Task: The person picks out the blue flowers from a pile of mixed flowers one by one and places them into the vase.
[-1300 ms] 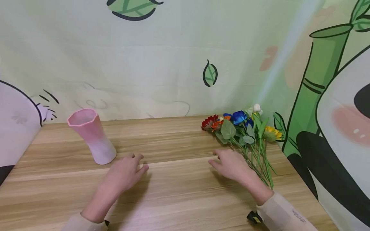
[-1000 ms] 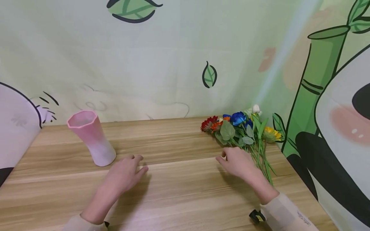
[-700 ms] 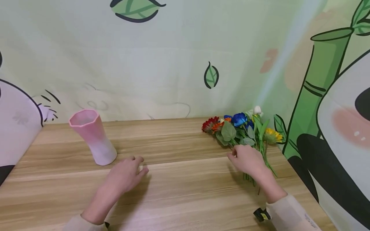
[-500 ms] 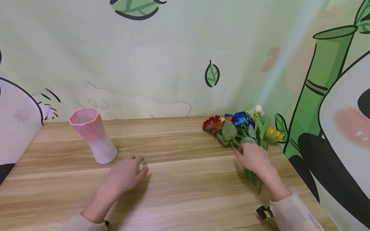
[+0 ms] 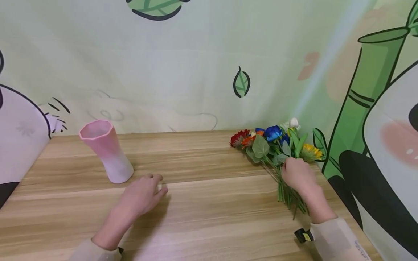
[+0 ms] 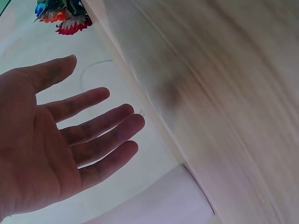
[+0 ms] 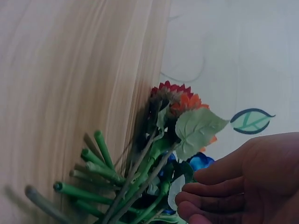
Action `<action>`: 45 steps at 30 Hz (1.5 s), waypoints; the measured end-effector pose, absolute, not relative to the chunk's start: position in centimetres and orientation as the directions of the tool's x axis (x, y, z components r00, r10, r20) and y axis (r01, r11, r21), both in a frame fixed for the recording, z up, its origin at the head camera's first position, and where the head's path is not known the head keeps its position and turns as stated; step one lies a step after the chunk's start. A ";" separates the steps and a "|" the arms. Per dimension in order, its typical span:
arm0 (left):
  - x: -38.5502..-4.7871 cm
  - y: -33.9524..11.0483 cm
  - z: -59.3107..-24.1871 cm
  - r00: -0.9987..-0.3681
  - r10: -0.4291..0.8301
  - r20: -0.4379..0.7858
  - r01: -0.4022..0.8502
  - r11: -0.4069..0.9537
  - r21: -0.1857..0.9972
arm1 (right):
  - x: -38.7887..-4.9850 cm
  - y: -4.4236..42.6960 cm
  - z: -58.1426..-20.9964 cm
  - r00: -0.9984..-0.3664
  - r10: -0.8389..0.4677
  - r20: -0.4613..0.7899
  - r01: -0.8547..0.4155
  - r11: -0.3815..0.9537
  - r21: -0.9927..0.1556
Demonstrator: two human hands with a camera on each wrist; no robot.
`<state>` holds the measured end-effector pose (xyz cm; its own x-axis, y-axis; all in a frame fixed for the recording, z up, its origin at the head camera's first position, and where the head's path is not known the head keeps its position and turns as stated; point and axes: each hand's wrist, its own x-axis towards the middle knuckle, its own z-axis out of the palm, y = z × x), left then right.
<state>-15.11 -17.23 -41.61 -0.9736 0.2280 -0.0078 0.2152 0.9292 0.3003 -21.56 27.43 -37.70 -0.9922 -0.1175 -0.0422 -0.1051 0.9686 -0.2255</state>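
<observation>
Right hand point(image 5: 298, 176) in among the flower stems point(image 5: 281, 190), left hand point(image 5: 142, 195) idle

The bunch of flowers point(image 5: 279, 158) lies at the far right of the worktop point(image 5: 209, 206), with red, orange, blue, white and yellow heads toward the cloth backdrop point(image 5: 183, 72) and the stems fanned toward the person. The right hand is over the stems just below the leaves, its fingers loosely bent. Whether a stem is pinched there cannot be told: the head view shows mostly the back of the hand, and the right wrist view cuts off its lower part.

The left hand holds nothing. Its fingers are spread and relaxed above the worktop, just beside the foot of the pink-and-white vase point(image 5: 109, 154), which stands at the left, well apart from the flowers.

The step in hand looks like getting hold of stems. The next move seems to call for a sure pinch on the wanted stem or stems, kept clear of the neighbours, since several cross and could drag along.
</observation>
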 end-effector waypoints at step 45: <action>-15.3 -17.4 -41.4 -0.970 0.242 -0.004 0.230 0.929 0.289 | -22.8 30.1 -38.6 -0.978 -0.015 -0.209 0.009 0.994 -0.112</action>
<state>-15.28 -17.39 -41.45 -0.9703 0.2418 -0.0035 0.2304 0.9291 0.2891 -22.77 30.12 -38.61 -0.9779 -0.0145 -0.2085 0.0093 0.9936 -0.1125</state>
